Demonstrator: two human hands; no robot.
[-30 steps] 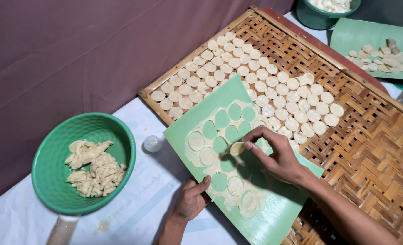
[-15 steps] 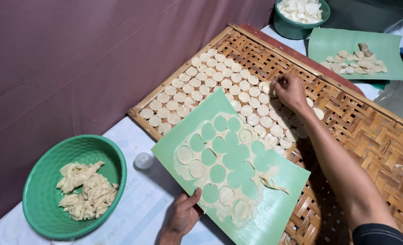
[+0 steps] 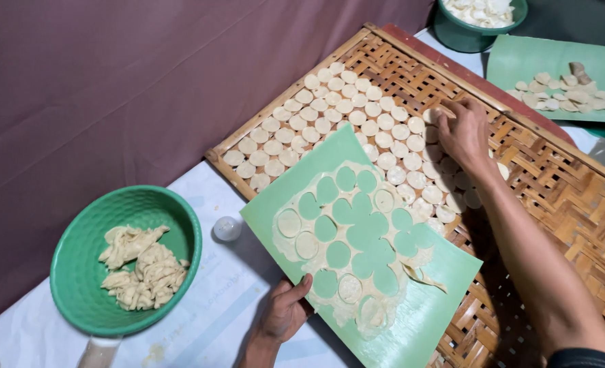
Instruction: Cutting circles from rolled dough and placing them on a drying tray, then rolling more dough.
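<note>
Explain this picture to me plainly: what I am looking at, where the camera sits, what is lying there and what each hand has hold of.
The camera sits on a person's head and looks down at their two bare hands. The left hand grips the near edge of a green board carrying a rolled dough sheet with round holes cut out. The right hand reaches over a woven bamboo tray, at the edge of the rows of small dough discs; its fingertips touch one. To the left, a green bowl holds dough scraps.

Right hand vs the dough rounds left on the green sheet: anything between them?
Nothing visible blocks it. The right hand is out over the woven tray, setting a round among the rows. Between it and the green sheet lie only flat dough discs. The left hand grips the sheet's near edge.
</note>
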